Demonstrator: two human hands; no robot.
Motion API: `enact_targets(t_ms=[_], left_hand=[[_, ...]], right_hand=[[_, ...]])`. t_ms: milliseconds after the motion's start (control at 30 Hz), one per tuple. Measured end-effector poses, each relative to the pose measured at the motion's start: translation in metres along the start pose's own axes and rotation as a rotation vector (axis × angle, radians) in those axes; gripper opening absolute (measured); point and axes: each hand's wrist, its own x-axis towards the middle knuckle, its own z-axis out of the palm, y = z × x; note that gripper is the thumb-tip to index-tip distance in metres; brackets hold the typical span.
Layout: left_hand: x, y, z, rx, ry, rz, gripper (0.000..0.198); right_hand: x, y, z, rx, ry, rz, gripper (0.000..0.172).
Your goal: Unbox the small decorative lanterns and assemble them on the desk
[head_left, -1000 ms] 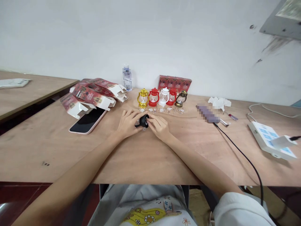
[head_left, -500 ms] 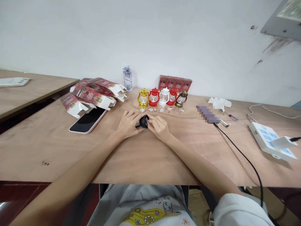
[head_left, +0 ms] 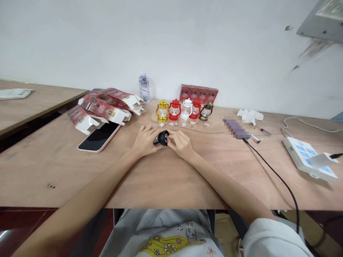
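Note:
A small black lantern (head_left: 162, 137) lies on its side between my hands, its round base turned to the right. My left hand (head_left: 146, 141) is closed around its upper part. At the base, my right hand (head_left: 180, 143) has its fingers pinched together; whether they hold a small part is hidden. Behind them stands a row of small lanterns: a gold lantern (head_left: 162, 111), a red lantern (head_left: 175, 110), a white lantern (head_left: 186, 109), another red lantern (head_left: 196, 110) and a bronze lantern (head_left: 206, 111). Small metal rings and white tags (head_left: 184, 124) lie before the row.
Red printed boxes (head_left: 103, 107) are piled at left beside a phone (head_left: 99, 137). A water bottle (head_left: 144, 87) and upright red boxes (head_left: 198, 93) stand by the wall. To the right are a blurred-out device (head_left: 237, 128) with a cable, crumpled tissue (head_left: 249, 116), a screwdriver (head_left: 264, 131) and a power strip (head_left: 308, 157).
The base of the black lantern has turned slightly more toward me, and the right fingertips have shifted a little at it. The view has moved slightly; the other things stay put.

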Motion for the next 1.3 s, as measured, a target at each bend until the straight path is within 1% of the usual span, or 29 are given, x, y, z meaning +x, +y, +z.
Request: enact_targets(t_ms=[233, 367, 667, 800, 933, 1100, 1167, 1300], left_hand=[[-0.0011, -0.0028, 0.0034, 0.018, -0.009, -0.007, 0.053], [-0.0005, -0.0030, 0.0022, 0.018, 0.000, -0.002, 0.052], [0.0003, -0.0025, -0.0002, 0.033, -0.002, 0.002, 0.049], [0.0016, -0.0026, -0.0010, 0.023, 0.007, -0.011, 0.049], [0.0024, -0.0015, -0.0009, 0.003, 0.009, -0.066, 0.049], [0.0024, -0.0020, -0.0011, -0.005, -0.006, -0.106, 0.048], [0.0024, -0.0040, -0.0017, 0.008, 0.011, -0.109, 0.048], [0.0033, -0.0093, -0.0033, 0.050, 0.017, -0.111, 0.045]], right_hand=[[-0.0005, 0.0020, 0.0005, 0.117, -0.015, 0.008, 0.013], [-0.0003, 0.0021, 0.0000, 0.132, 0.000, 0.002, 0.015], [0.0005, 0.0028, -0.0015, 0.112, -0.027, 0.016, 0.015], [0.0016, 0.0019, -0.0020, 0.104, 0.010, -0.003, 0.013], [0.0016, 0.0023, -0.0005, 0.134, 0.061, 0.004, 0.009], [0.0012, 0.0071, 0.0033, 0.181, 0.171, 0.063, 0.005], [0.0014, 0.0092, 0.0045, 0.161, 0.150, 0.098, 0.004], [0.0029, 0.0101, 0.0053, 0.054, -0.028, 0.110, 0.004]])
